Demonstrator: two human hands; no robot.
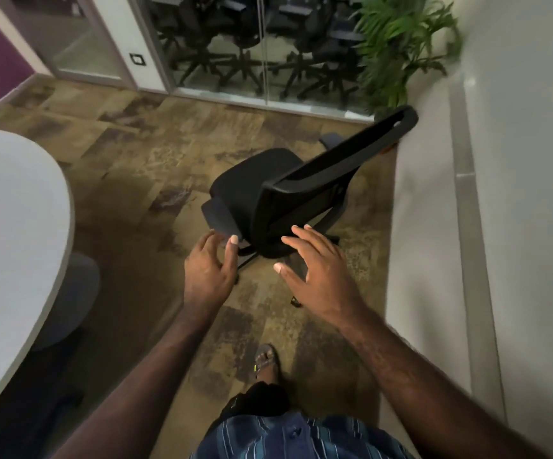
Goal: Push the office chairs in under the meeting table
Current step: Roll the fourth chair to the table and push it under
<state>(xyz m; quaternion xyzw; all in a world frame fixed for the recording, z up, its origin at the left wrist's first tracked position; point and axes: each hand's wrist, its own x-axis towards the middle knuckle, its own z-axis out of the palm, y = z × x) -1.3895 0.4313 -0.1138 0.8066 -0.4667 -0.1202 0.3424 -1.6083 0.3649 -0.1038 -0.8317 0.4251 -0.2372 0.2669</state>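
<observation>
1. one table (20,207), white with a rounded edge, at the left; a grey chair seat (76,293) is already tucked beneath it.
2. one white wall (434,226) at the right, narrowing the lane of open floor (142,154) between wall and table.
3. one black office chair (268,193), well apart from the table, backrest top close to the wall, seat facing away; likely needs turning left before rolling in.
4. two hands: left hand (210,265) and right hand (314,270), both spread and empty, reaching for the near armrest and backrest, contact unclear.
</observation>
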